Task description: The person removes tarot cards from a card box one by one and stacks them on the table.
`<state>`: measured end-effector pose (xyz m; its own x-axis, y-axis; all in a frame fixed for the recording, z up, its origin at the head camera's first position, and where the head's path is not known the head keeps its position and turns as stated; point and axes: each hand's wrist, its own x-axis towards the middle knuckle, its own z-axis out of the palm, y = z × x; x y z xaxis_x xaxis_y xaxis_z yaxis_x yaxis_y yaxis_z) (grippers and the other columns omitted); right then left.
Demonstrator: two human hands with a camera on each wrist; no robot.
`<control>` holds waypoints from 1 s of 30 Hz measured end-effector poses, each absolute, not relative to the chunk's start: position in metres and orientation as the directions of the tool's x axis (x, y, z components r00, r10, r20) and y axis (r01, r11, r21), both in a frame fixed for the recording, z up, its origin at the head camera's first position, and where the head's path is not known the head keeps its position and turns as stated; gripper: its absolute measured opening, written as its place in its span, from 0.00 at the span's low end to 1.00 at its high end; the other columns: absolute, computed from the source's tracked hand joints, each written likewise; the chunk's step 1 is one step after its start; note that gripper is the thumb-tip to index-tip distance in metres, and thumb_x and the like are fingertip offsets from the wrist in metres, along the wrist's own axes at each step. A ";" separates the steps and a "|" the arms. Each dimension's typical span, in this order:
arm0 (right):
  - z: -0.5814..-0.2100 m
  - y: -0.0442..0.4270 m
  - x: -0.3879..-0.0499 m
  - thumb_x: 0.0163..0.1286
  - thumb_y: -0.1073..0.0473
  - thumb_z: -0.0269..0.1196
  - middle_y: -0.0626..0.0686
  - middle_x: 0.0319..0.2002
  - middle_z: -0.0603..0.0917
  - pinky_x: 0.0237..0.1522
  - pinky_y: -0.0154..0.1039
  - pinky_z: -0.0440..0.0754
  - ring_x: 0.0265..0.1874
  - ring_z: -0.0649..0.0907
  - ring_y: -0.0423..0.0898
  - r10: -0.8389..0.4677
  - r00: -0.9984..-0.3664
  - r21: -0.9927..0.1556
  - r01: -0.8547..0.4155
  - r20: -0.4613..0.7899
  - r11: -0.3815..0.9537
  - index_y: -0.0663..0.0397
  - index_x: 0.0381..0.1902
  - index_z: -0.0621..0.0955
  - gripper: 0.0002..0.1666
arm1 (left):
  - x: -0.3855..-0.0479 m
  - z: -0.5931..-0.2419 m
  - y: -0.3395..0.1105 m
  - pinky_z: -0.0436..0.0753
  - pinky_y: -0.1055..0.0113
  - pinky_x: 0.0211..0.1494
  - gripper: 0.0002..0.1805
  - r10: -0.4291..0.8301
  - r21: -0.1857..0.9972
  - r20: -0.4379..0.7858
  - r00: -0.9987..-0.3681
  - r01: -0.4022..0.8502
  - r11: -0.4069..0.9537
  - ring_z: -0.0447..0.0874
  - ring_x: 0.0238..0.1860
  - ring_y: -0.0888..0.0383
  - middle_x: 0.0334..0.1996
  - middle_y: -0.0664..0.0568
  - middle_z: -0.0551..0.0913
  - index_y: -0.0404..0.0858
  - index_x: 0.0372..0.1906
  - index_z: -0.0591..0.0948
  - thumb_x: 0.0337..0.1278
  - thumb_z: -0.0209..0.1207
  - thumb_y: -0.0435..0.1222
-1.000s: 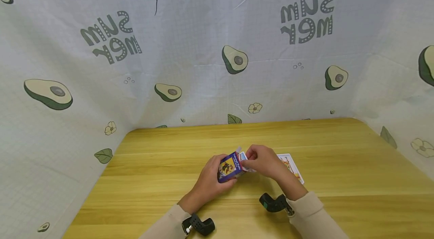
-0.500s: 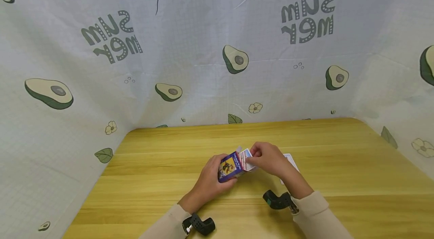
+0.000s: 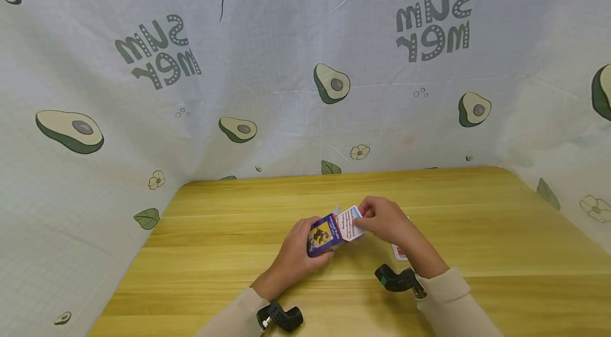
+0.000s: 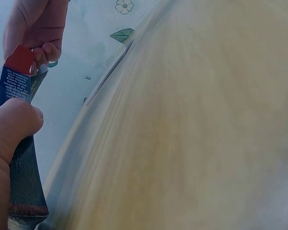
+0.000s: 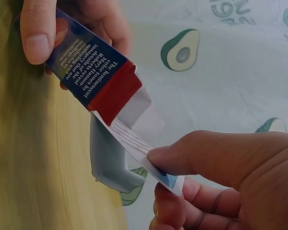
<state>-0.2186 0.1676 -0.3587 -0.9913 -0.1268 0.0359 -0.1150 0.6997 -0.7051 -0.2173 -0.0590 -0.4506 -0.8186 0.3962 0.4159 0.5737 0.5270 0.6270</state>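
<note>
My left hand [image 3: 294,252] grips a blue tarot card box [image 3: 322,236], its open end tilted up to the right. The thumb lies along the box's side in the left wrist view. From the box mouth sticks out a card [image 3: 350,223] with printed lines and a blue edge. Thumb and fingers of my right hand [image 3: 385,222] pinch its outer end; part of it is still inside the box. In the right wrist view the box's white flaps [image 5: 113,158] hang open around the card. Another card [image 3: 400,253] lies on the table, mostly covered by my right forearm.
The wooden table [image 3: 229,252] reaches back to a white cloth [image 3: 286,29] printed with avocados, which also hangs at both sides. Each wrist carries a black camera mount, one left [image 3: 285,318] and one right [image 3: 394,278].
My right hand has moved up and to the right, drawing more of the card out of the box. The forearm now covers more of the card on the table. My left hand stays put.
</note>
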 end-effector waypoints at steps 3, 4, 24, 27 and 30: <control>-0.358 0.169 -0.219 0.61 0.60 0.67 0.53 0.29 0.77 0.28 0.38 0.74 0.29 0.74 0.48 -0.124 -0.992 -0.714 -0.109 0.031 0.692 0.61 0.36 0.77 0.11 | -0.217 -0.451 -0.059 0.75 0.66 0.49 0.40 0.396 0.619 0.425 -0.814 0.580 0.529 0.72 0.46 0.62 0.51 0.55 0.75 0.43 0.65 0.67 0.47 0.70 0.49; -0.358 0.169 -0.219 0.61 0.61 0.67 0.53 0.29 0.77 0.29 0.38 0.74 0.29 0.74 0.48 -0.124 -0.992 -0.717 -0.107 0.029 0.689 0.61 0.36 0.77 0.11 | -0.217 -0.451 -0.059 0.75 0.66 0.49 0.40 0.397 0.617 0.425 -0.813 0.581 0.530 0.72 0.46 0.62 0.51 0.55 0.75 0.43 0.65 0.67 0.47 0.70 0.49; -0.351 0.181 -0.219 0.61 0.62 0.66 0.55 0.29 0.76 0.27 0.37 0.76 0.26 0.74 0.47 -0.112 -0.993 -0.737 -0.098 0.031 0.668 0.64 0.38 0.76 0.12 | -0.219 -0.453 -0.059 0.75 0.65 0.49 0.41 0.402 0.612 0.434 -0.807 0.591 0.526 0.72 0.46 0.61 0.52 0.52 0.76 0.41 0.66 0.67 0.47 0.70 0.49; -0.351 0.183 -0.220 0.61 0.62 0.66 0.55 0.29 0.76 0.28 0.38 0.77 0.26 0.74 0.47 -0.111 -0.993 -0.735 -0.100 0.034 0.670 0.64 0.38 0.76 0.12 | -0.219 -0.453 -0.059 0.75 0.65 0.49 0.41 0.402 0.615 0.431 -0.808 0.589 0.525 0.72 0.46 0.61 0.52 0.52 0.75 0.41 0.66 0.67 0.47 0.70 0.49; -0.350 0.185 -0.220 0.62 0.62 0.66 0.54 0.29 0.77 0.28 0.38 0.78 0.25 0.75 0.47 -0.104 -0.994 -0.734 -0.094 0.032 0.672 0.64 0.38 0.76 0.12 | -0.218 -0.452 -0.059 0.75 0.64 0.49 0.41 0.401 0.619 0.426 -0.811 0.585 0.524 0.72 0.46 0.61 0.52 0.51 0.76 0.41 0.66 0.67 0.48 0.70 0.49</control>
<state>-0.2199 0.1854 -0.3498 -0.9940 -0.1044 0.0319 -0.0942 0.6723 -0.7342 -0.2181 -0.0592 -0.4521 -0.8109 0.4006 0.4265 0.5846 0.5241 0.6193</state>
